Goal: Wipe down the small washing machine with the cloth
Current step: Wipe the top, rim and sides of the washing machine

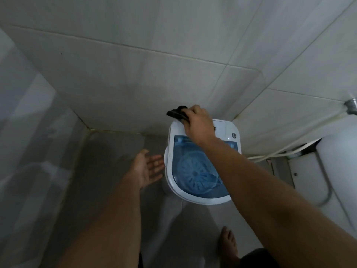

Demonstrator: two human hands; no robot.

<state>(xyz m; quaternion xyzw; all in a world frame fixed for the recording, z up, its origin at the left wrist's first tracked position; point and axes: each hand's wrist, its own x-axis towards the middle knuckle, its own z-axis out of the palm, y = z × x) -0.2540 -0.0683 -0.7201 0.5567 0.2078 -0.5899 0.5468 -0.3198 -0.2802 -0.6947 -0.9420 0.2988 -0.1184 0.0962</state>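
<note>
A small white washing machine [173, 182] with a see-through blue lid stands on the floor against the tiled wall. My right hand [199, 122] reaches over its back left corner and is shut on a dark cloth [176, 113], which sticks out past the fingers above the machine's rear edge. My left hand [148, 167] hovers just left of the machine, palm up, fingers apart, holding nothing. A round knob [234, 135] sits on the machine's rear panel to the right of my right hand.
Tiled walls close in behind and to the left. White hoses [289, 149] run along the wall to the right toward a metal fitting [351, 106]. A white toilet [332, 171] stands at the right. My bare foot [228, 242] is on the floor below the machine.
</note>
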